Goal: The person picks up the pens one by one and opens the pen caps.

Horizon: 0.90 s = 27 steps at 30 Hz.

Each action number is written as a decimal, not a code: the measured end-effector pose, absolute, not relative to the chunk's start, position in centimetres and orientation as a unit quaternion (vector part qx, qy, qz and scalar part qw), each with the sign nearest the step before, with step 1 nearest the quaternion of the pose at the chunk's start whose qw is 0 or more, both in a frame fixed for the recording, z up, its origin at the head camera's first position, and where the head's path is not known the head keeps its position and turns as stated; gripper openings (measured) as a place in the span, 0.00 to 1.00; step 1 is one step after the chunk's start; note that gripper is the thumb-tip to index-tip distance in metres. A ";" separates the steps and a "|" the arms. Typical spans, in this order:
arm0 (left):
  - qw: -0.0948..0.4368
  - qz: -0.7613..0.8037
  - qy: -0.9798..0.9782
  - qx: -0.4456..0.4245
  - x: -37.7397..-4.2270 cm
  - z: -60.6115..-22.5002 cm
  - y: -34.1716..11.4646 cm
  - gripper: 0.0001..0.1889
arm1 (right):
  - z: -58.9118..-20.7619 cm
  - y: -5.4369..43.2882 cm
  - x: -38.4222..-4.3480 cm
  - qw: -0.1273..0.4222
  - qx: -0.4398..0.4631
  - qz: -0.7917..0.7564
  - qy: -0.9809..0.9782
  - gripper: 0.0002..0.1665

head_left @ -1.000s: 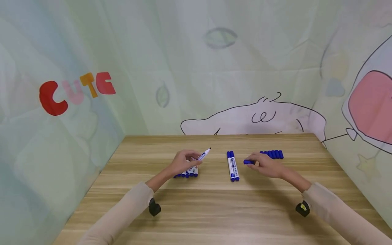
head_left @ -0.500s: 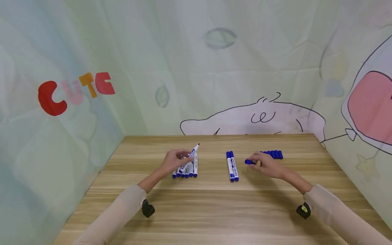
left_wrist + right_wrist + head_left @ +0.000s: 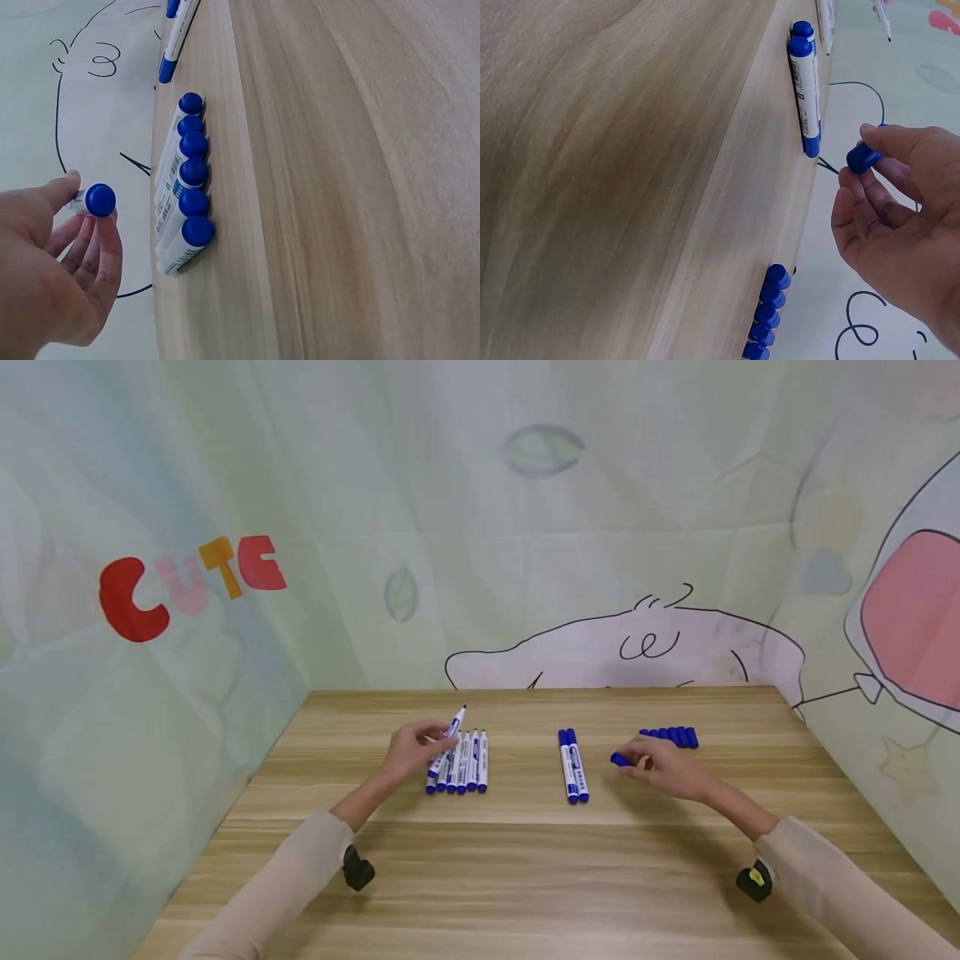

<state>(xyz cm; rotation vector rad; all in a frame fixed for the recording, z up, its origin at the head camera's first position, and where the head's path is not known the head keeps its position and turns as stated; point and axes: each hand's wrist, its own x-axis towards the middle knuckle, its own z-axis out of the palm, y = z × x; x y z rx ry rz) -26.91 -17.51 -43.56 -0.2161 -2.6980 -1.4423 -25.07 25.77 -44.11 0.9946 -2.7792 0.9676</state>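
My left hand (image 3: pixel 414 750) pinches an uncapped marker (image 3: pixel 456 723) between thumb and fingers, its dark tip pointing up and away. Beneath and just right of it, several uncapped markers (image 3: pixel 472 762) lie side by side in a row, blue ends toward me. In the left wrist view the held marker's blue end (image 3: pixel 100 200) faces the camera. A blue marker cap (image 3: pixel 864 157) is pinched by the thumb and fingertips of my right hand (image 3: pixel 666 767). That hand is held over the table, in front of a row of blue caps (image 3: pixel 678 737).
Two capped markers (image 3: pixel 573 766) lie next to each other at mid-table, between the hands. A printed cloth (image 3: pixel 375 527) rises behind the wooden table (image 3: pixel 525 877), at its back edge. Each sleeve carries a small black wrist camera (image 3: pixel 358 868).
My left hand has moved left with the uncapped marker, from the row's right side to its left end, uncovering the row. My right hand keeps the cap and has shifted slightly right.
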 end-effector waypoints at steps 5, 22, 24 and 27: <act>0.042 -0.480 -0.875 -0.043 -26.9 -43.8 -18.0 0.19 | -43.9 25.8 -24.9 0.009 0.309 0.306 -0.900 0.13; 0.058 -0.468 -0.881 0.039 -27.2 -45.3 -19.5 0.17 | -44.5 25.8 -24.9 -0.009 0.298 0.305 -0.905 0.11; 0.058 -0.454 -0.888 0.045 -27.2 -45.7 -19.7 0.19 | -44.6 25.8 -24.9 -0.013 0.296 0.308 -0.904 0.12; 0.055 -0.443 -0.893 0.052 -27.1 -46.1 -19.9 0.20 | -44.8 25.8 -25.0 -0.017 0.303 0.311 -0.900 0.12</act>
